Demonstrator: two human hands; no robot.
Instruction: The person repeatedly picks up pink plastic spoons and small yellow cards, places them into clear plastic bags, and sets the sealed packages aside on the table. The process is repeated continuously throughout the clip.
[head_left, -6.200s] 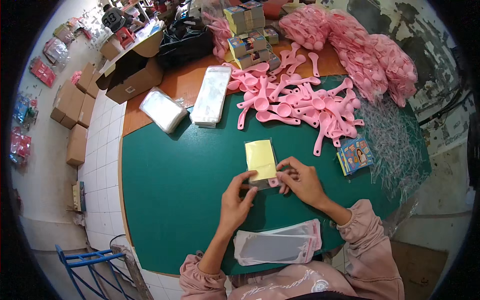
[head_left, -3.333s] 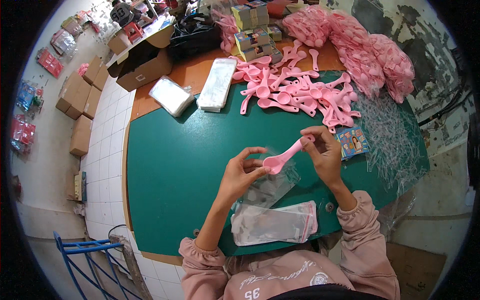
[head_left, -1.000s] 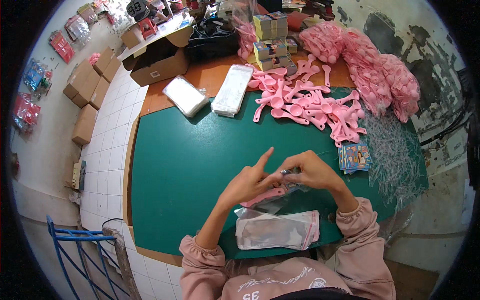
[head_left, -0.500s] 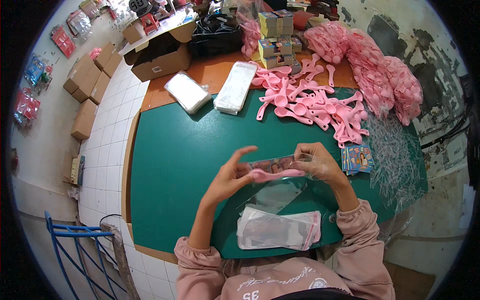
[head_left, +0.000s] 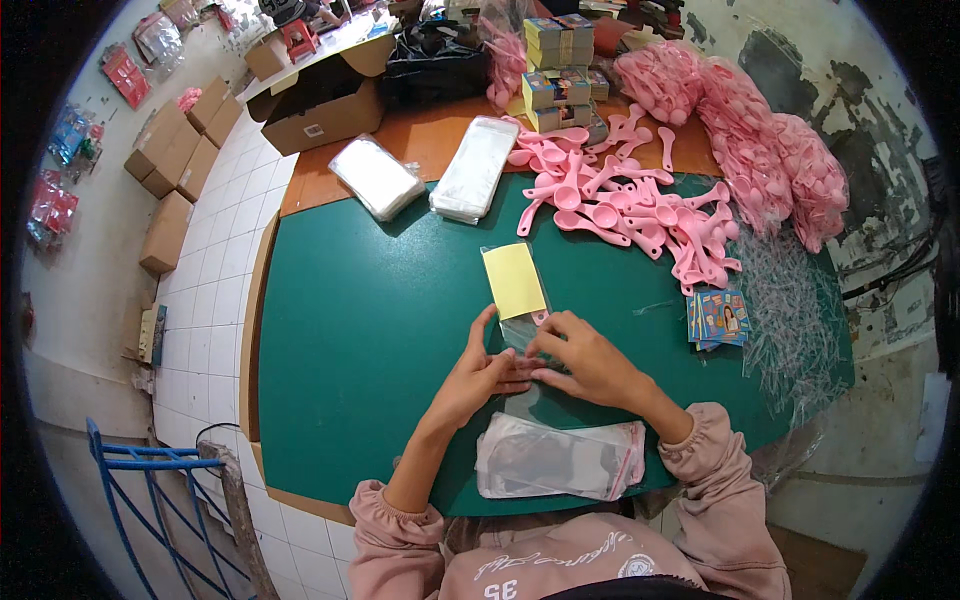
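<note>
A clear plastic bag (head_left: 520,332) lies on the green table in front of me. A yellow-faced card (head_left: 516,281) is inside it, with the pink handle end of a spoon (head_left: 540,317) showing past the card's lower corner. At the near end of the bag, my left hand (head_left: 475,377) holds it, index finger stretched along its left edge. My right hand (head_left: 592,366) pinches the same end with bent fingers, which hide most of the rest of the spoon. Closer to me lies a stack of clear bags (head_left: 555,458) with pinkish strips.
Loose pink spoons (head_left: 640,215) are heaped at the far right, near bagged spoons (head_left: 745,140) and banded card stacks (head_left: 556,90). Small blue cards (head_left: 718,318) lie at the right beside clear plastic scraps (head_left: 790,320). Two packs of bags (head_left: 376,178) sit by an opened carton (head_left: 325,108).
The bag with the card and spoon has come down onto the table and turned, now showing the card's yellow side. Both hands have closed in on its near end.
</note>
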